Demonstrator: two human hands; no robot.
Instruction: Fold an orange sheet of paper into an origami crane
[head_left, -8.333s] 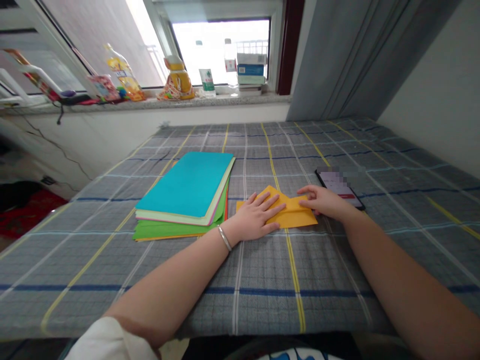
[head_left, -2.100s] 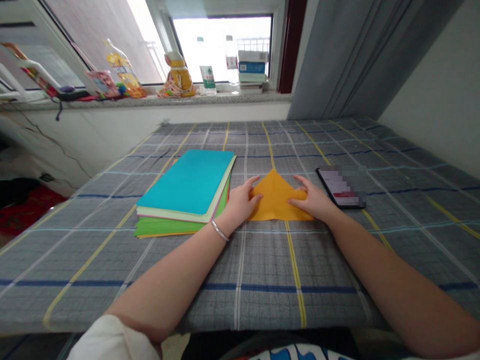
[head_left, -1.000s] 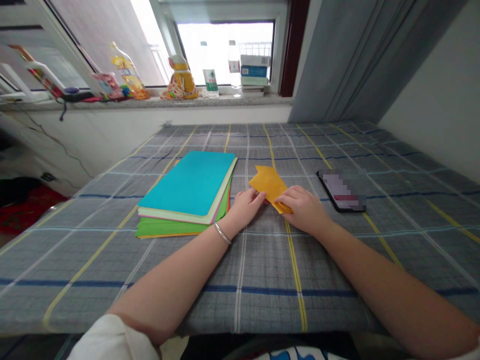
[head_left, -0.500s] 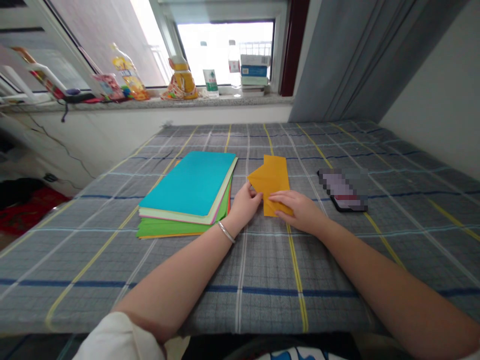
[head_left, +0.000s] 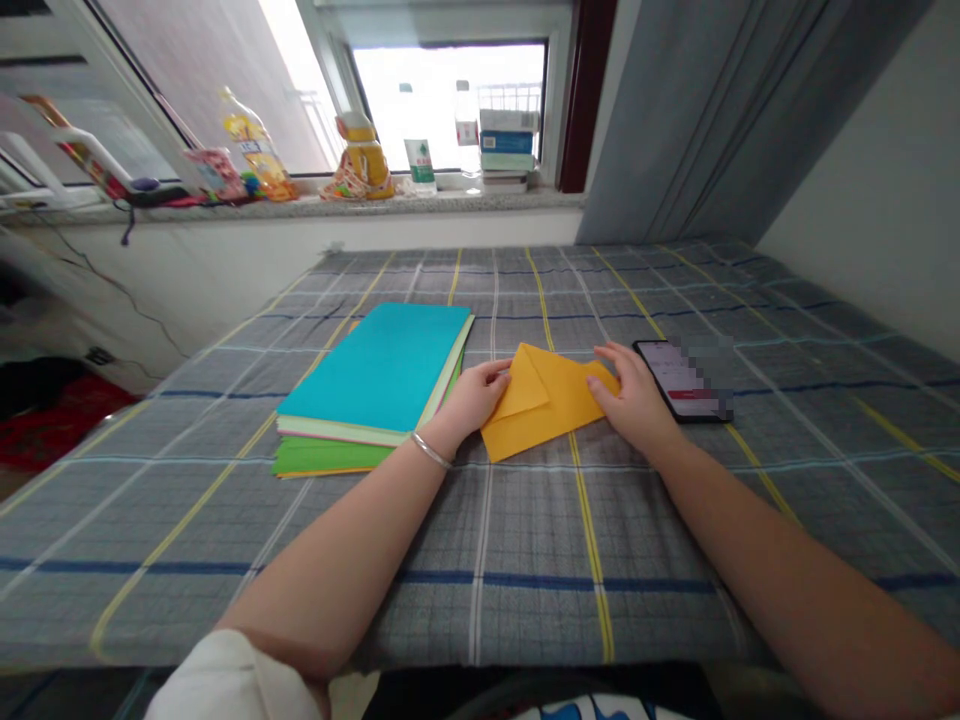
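A folded sheet of yellow-orange paper (head_left: 566,385) lies aslant on the checked cloth, with a triangular flap folded over at its left part. My left hand (head_left: 480,395) grips its left edge between thumb and fingers, and a silver bangle circles that wrist. At the paper's right end, my right hand (head_left: 630,390) holds the edge, thumb on top and fingers at the far side. Left of the paper is a stack of coloured paper (head_left: 382,365), blue-green on top with pale and green sheets showing below.
A phone (head_left: 686,380) lies close to the right of my right hand, its screen partly blurred out. The checked cloth (head_left: 360,580) covers the whole surface. Bottles, a yellow jug (head_left: 364,160) and boxes (head_left: 508,140) stand on the windowsill beyond.
The yellow-orange paper has turned from upright to lying crosswise, its flap now at the left. My right hand has moved right and away from me; my left hand shifted slightly left.
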